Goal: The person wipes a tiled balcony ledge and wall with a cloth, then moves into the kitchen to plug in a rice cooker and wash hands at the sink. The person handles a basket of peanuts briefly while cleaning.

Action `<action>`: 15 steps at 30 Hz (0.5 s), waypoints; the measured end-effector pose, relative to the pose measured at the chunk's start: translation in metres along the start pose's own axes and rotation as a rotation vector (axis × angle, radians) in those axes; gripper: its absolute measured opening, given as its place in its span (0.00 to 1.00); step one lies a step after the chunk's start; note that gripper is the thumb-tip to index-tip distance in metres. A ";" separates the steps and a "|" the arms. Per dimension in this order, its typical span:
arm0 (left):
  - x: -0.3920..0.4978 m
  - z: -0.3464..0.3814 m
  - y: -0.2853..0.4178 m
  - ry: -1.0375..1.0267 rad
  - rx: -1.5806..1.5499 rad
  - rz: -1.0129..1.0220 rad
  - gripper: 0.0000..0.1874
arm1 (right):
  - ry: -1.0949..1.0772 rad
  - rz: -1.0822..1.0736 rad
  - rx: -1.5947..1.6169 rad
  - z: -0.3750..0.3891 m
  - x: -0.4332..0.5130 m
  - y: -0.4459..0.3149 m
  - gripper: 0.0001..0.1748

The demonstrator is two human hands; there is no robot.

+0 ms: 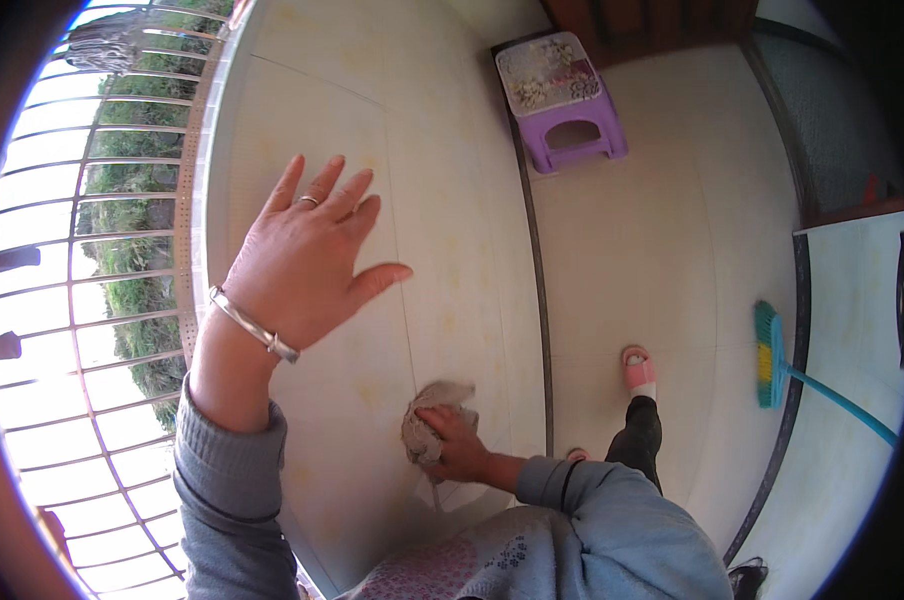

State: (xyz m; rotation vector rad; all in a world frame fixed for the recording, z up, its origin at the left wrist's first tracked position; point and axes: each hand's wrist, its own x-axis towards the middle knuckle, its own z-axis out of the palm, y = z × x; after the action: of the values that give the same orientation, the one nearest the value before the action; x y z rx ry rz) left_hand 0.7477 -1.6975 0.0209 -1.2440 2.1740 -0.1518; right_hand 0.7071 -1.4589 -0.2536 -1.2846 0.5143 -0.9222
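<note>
With fingers spread, my left hand (309,255) is raised near the window side, in front of the pale tiled wall (452,262), and holds nothing. It wears a ring, and a silver bangle (253,326) circles the wrist. Lower and to the right, my right hand (455,450) grips a crumpled grey-brown cloth (424,435) against the tiles. One edge of the cloth is blurred. Whether my left palm touches any surface, I cannot tell.
A purple plastic stool (572,127) with a patterned top stands at the upper right. A turquoise broom (774,367) leans by the right wall. Metal window bars (76,281) run along the left. My foot in a pink slipper (638,367) is on the floor.
</note>
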 end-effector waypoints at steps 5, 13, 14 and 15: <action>0.004 0.000 0.011 -0.082 -0.135 0.208 0.34 | 0.496 -0.313 0.049 -0.053 0.156 0.018 0.38; 0.014 -0.009 0.013 -0.111 -0.128 0.219 0.35 | 0.652 -0.121 -0.099 -0.130 0.293 0.024 0.30; 0.010 -0.008 0.012 -0.122 -0.145 0.204 0.35 | 0.643 -0.149 -0.073 -0.105 0.267 0.030 0.29; 0.005 -0.007 0.011 -0.135 -0.162 0.182 0.35 | 0.626 -0.191 -0.053 -0.074 0.224 0.028 0.29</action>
State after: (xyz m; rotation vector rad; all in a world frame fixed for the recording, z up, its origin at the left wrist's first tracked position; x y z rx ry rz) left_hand 0.7335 -1.6969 0.0202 -1.1009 2.2016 0.1815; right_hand 0.7832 -1.6843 -0.2631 -1.0894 0.9148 -1.4920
